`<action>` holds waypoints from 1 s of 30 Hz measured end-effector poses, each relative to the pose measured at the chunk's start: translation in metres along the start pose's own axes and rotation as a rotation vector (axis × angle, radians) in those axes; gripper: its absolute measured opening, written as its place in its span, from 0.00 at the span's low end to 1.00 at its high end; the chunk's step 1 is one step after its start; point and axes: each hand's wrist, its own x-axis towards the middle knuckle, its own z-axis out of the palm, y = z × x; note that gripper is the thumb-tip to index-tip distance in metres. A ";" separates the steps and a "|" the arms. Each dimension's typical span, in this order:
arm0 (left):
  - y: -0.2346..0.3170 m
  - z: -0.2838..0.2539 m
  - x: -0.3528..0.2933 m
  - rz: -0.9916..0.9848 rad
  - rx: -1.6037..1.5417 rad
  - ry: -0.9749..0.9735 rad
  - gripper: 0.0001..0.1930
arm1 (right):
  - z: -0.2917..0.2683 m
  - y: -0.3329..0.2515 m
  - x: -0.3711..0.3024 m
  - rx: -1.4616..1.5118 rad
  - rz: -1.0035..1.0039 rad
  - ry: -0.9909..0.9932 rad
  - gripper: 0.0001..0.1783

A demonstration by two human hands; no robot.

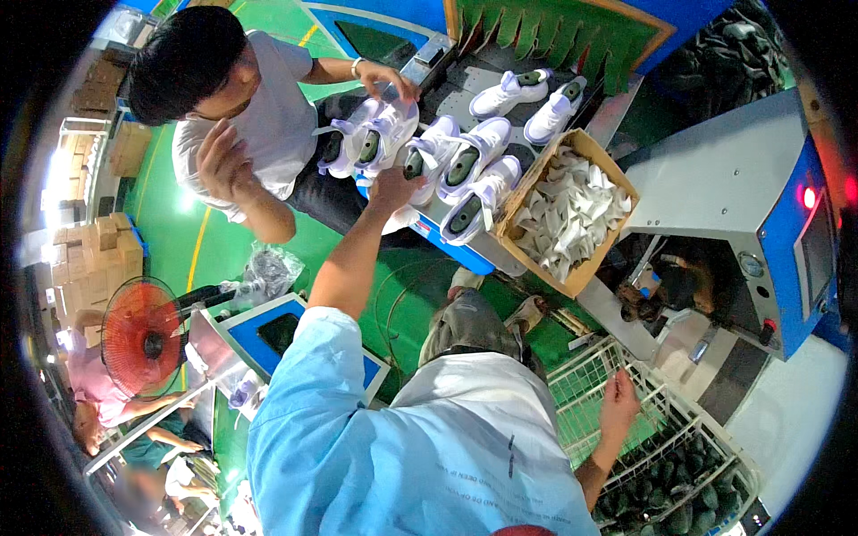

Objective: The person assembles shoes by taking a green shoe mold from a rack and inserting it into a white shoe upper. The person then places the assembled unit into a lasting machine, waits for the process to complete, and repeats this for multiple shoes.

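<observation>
Several white sneakers with lavender trim stand on the conveyor, dark lasts inside them. My left hand (pixel 396 189) reaches forward and is closed at the heel of one sneaker (pixel 435 145); its fingertips are partly hidden there. Just right of it sit two more sneakers, the nearer one (pixel 491 194) beside a cardboard box (pixel 590 284). My right hand (pixel 618 404) hangs low over a white wire basket (pixel 572 368), fingers loosely bent and apart, with nothing visible in it. Across the conveyor a co-worker's hand (pixel 390 82) is over another sneaker (pixel 396 125).
White scraps (pixel 572 210) fill the box. Two sneakers (pixel 554 112) stand farther back, before a green strip curtain (pixel 554 34). A grey-and-blue machine (pixel 724 170) is on the right. Dark lasts (pixel 670 482) lie in the basket. A red fan (pixel 143 338) stands at left.
</observation>
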 end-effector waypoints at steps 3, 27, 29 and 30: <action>0.023 -0.056 -0.046 -0.208 -0.241 -0.086 0.30 | 0.024 -0.040 0.002 -0.167 -0.084 0.021 0.19; 0.296 0.084 -0.266 -0.063 -1.117 -0.769 0.09 | -0.067 0.016 0.053 1.092 -0.010 0.151 0.47; 0.307 0.105 -0.278 -0.012 -0.958 -0.819 0.10 | -0.078 0.018 0.075 0.950 0.023 0.208 0.49; 0.310 0.112 -0.280 0.035 -0.894 -0.827 0.10 | -0.083 0.017 0.088 0.811 0.054 0.253 0.51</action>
